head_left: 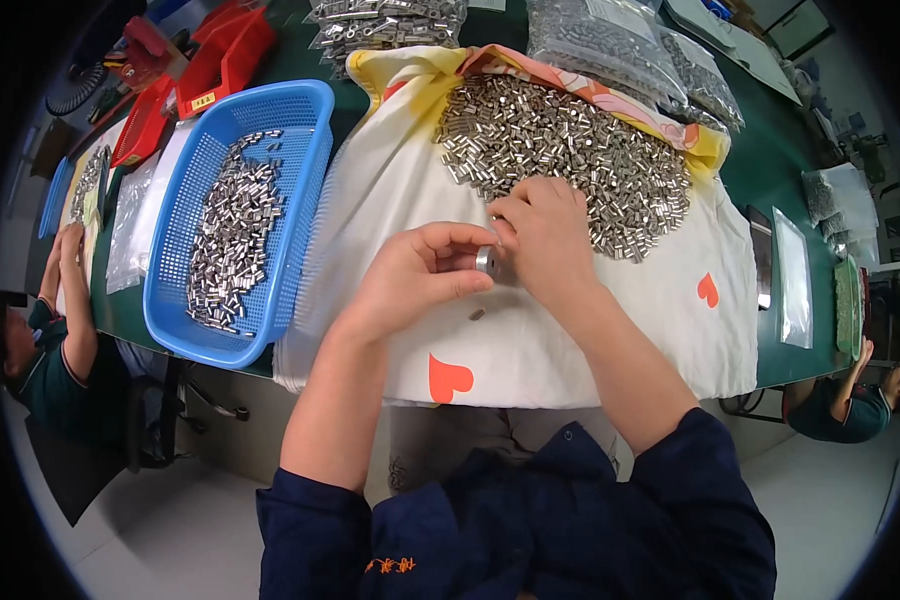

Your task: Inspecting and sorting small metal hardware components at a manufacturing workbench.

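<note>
My left hand [410, 277] pinches a short, round metal piece [487, 262] with a dark opening in its face, between thumb and fingers. Just beyond it is my right hand [548, 228], its fingertips drawn together beside the metal piece. Whatever those fingertips hold is too small and covered to make out. Past my right hand lies a wide heap of small silvery metal cylinders [570, 140] on a white cloth [610, 340] with red hearts. One loose cylinder [477, 314] rests on the cloth below the metal piece.
To the left stands a blue plastic basket [320, 130] with many more cylinders [235, 235] inside. Red bins [225, 60] are behind it. Clear bags of metal parts [600, 40] line the far side. A phone-like dark object [759, 255] lies right. Co-workers sit at both sides.
</note>
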`<state>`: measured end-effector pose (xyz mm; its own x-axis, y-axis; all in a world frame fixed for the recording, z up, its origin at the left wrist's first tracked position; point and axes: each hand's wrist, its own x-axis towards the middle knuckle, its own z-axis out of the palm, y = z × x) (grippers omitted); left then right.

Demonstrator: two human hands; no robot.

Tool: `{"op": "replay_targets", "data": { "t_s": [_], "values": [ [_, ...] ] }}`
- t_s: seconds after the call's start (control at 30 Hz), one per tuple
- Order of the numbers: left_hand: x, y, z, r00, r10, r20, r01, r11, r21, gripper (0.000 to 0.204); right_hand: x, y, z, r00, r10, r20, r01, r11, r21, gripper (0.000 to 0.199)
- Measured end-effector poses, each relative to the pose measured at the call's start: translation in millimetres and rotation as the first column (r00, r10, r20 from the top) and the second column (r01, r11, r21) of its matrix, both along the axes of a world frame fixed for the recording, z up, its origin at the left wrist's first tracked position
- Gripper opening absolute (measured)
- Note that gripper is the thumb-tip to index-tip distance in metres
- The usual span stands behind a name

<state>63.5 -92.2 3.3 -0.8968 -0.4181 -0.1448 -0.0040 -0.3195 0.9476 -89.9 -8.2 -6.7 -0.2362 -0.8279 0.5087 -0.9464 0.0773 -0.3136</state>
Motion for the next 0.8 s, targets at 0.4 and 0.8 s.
{"op": "replay_targets", "data": {
  "t_s": [0.4,0.8],
  "values": [
    [-2.2,-4.6,-3.4,0.995,0.100,-0.003,-0.100,0.995,0.030,0.037,0.3,3.1,3.6,1.000,0.004,0.017,-0.006,0.993,0.117,0.007],
    [-3.1,-5.5,-3.7,0.996,0.091,0.014,-0.091,0.995,0.033,0.037,-5.2,9.0,8.1,0.994,0.104,0.039,-0.109,0.978,0.176,0.008]
  ]
}}
